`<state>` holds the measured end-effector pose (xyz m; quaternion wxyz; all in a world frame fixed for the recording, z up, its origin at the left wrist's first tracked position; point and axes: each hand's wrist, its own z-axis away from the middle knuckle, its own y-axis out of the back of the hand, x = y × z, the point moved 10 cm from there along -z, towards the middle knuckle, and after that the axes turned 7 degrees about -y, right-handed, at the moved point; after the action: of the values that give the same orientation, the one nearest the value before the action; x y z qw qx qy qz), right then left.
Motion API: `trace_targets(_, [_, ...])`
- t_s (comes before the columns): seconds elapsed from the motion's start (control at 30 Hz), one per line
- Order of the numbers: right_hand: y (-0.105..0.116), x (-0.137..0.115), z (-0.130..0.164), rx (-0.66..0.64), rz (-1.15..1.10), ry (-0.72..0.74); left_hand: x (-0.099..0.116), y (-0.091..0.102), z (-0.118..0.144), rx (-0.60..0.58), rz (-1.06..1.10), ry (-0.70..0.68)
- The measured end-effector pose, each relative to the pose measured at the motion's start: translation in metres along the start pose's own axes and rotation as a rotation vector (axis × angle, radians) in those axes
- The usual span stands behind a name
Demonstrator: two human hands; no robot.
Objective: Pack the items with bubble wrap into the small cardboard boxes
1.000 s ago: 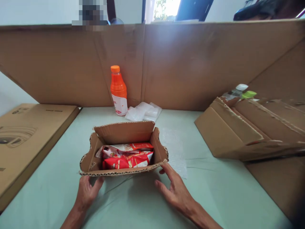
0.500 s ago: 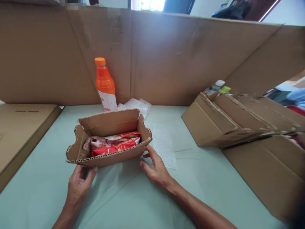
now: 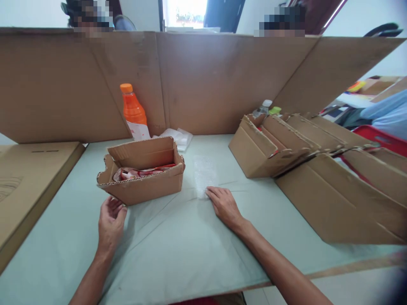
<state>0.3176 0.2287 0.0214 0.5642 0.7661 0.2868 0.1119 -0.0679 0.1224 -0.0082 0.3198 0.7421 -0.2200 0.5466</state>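
While a flat carton (image 3: 28, 178) lies at the far left of the table (image 3: 178, 250), the left hand (image 3: 111, 222) rests palm-in, fingers loosely curled and holding nothing, just below the box's near left corner. The box (image 3: 143, 176) sits open-topped ahead of and between the hands, its long axis running left to right, slightly skewed; red packets (image 3: 140, 172) lie inside. Behind it stands an orange bottle (image 3: 132, 112) against the cardboard wall (image 3: 216, 80). The right hand (image 3: 224, 205) lies flat and empty on the table, apart from the box, fingertips at a bubble wrap sheet (image 3: 203, 173). Torn cartons (image 3: 286, 144) lie right.
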Motion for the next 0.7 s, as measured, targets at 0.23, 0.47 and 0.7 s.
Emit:
trace_targets(0.23, [0.015,-0.009,0.014,0.0,-0.11,0.011,0.08,-0.027,0.102,-0.199,-0.316,-0.458])
trace_targets(0.47, [0.028,-0.006,0.029,-0.082,0.0,0.046,0.111,-0.117,0.162,-0.683,-0.202,-0.656])
trace_targets(0.7, [0.016,0.002,0.015,-0.013,-0.01,0.023,0.111,-0.129,0.159,-0.704,-0.207,-0.625])
